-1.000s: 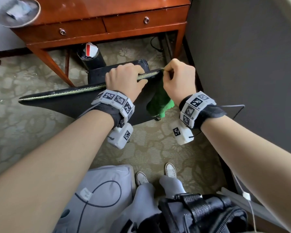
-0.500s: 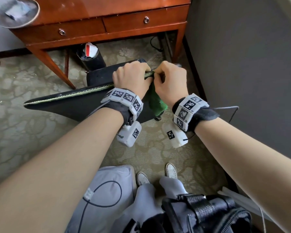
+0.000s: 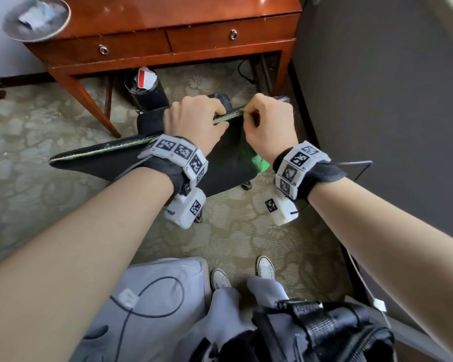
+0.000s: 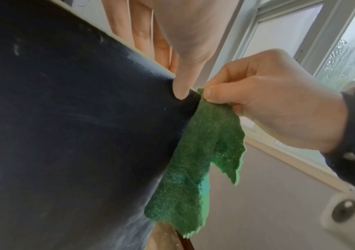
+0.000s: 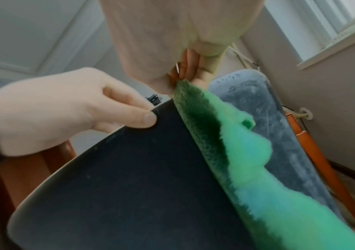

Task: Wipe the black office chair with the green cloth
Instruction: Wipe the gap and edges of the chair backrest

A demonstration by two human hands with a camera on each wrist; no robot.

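Note:
The black office chair's backrest (image 3: 228, 165) stands in front of me, its pale-trimmed top edge (image 3: 102, 152) running left. My left hand (image 3: 209, 118) grips that top edge, the thumb (image 4: 180, 89) pressed on the near face of the backrest (image 4: 65, 135). Just to its right, my right hand (image 3: 249, 116) pinches a corner of the green cloth (image 3: 259, 163) at the edge. The cloth (image 4: 193, 169) hangs down along the backrest's right side. In the right wrist view the cloth (image 5: 247, 160) drapes between the backrest (image 5: 129, 186) and a dusty grey-black chair part (image 5: 268, 118).
A wooden desk with drawers (image 3: 168, 43) stands behind the chair, with a black bin (image 3: 147, 92) under it and a grey dish (image 3: 37, 19) on top. A dark panel (image 3: 377, 100) closes the right side. A pale cushion (image 3: 154, 296) and a black bag (image 3: 324, 330) lie by my feet.
My right hand slid left along the top edge toward the left hand, then a little back right, still pinching the cloth. The chair back shifted slightly.

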